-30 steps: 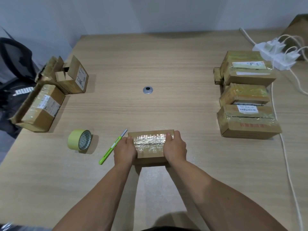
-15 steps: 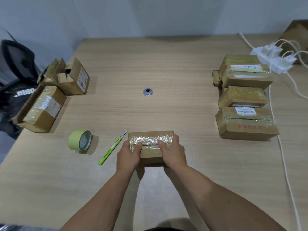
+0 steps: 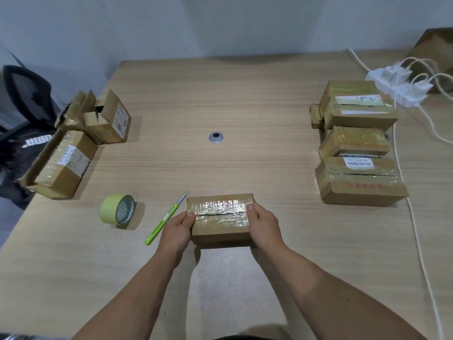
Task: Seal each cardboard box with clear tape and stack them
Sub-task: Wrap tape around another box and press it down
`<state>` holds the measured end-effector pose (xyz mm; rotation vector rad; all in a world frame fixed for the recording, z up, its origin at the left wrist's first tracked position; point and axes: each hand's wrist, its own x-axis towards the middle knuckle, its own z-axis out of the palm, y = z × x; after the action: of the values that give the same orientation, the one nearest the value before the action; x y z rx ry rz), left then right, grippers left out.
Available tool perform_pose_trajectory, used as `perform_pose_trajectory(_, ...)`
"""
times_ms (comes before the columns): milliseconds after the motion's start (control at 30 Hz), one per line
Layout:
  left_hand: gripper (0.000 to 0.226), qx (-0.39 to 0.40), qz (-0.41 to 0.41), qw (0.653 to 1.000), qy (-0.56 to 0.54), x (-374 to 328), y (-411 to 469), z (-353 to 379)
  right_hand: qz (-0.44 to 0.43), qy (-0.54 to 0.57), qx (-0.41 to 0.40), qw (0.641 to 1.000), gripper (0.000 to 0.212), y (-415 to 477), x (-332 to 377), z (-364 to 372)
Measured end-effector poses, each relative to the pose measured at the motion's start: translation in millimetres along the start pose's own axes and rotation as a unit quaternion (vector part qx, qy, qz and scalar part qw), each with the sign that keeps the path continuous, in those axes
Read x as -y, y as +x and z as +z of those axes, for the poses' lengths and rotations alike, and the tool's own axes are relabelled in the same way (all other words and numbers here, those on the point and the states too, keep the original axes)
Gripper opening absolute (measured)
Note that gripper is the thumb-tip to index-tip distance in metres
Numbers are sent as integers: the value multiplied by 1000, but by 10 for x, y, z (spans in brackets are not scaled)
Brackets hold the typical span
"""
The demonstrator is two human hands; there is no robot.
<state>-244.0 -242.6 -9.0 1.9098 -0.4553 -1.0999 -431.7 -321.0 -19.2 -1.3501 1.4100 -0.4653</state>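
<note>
Left hand [image 3: 175,231] and right hand [image 3: 264,227] each grip an end of one taped cardboard box [image 3: 220,217], near-centre on the wooden table [image 3: 220,94]. Four sealed boxes [image 3: 360,182] on the right, at least two open boxes [image 3: 107,121] left, plus one tape roll [image 3: 116,212] and one green cutter [image 3: 164,220]. Pale wall [image 3: 220,25] behind.

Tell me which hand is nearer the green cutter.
Left. The left hand grips the taped box at its left end, just beside the green cutter; the right hand grips its right end, across the box from the cutter.
</note>
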Motion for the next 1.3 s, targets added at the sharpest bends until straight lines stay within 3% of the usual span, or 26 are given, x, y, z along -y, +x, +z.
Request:
perform_pose_trajectory(200, 33, -38, 10, 999, -36, 24, -51, -35, 70, 148, -8, 986, 43, 34, -99, -147)
perform_pose_trajectory(300, 29, -18, -36, 991, -130, -40, -131, -35, 143, 221, 62, 963, 58, 37, -164, -203)
perform_pose_trajectory(400, 28, 16, -60, 991, -118, -33, -154, -34, 156, 316, 120, 928, 29, -4, -48, -225)
perform_pose_trajectory(467, 39, -15, -34, 999, 3, -46, -154, -13, 127, 325, 101, 932, 21, 18, 68, -200)
perform_pose_trajectory(533, 46, -49, 10, 998, 34, -116, -201, 39, 82, 300, 83, 947, 23, 48, 206, -151)
perform_pose_trajectory(600, 31, -47, 50, 998, -3, -187, -227, 77, 51, 259, 74, 962, 25, 31, 339, -105)
perform_pose_trajectory(800, 34, -46, 10, 985, -165, -328, -311, 66, -17, 130, 72, 989, 26, -54, 471, -49)
perform_pose_trajectory(900, 40, 9, 26, 992, -125, -311, -311, 47, -32, 93, 82, 992, 55, -115, 447, 62)
perform_pose_trajectory(1000, 38, -16, 75, 997, 0, -310, -340, 79, -17, 44, 55, 997, 87, -158, 482, 209)
perform_pose_trajectory(1133, 11, -68, 132, 981, 124, -317, -406, 106, -39, -15, 16, 999, 69, -228, 501, 262)
perform_pose_trajectory(1300, 25, -57, 136, 979, 142, -235, -423, 1, -66, -29, 14, 997, 47, -258, 468, 340)
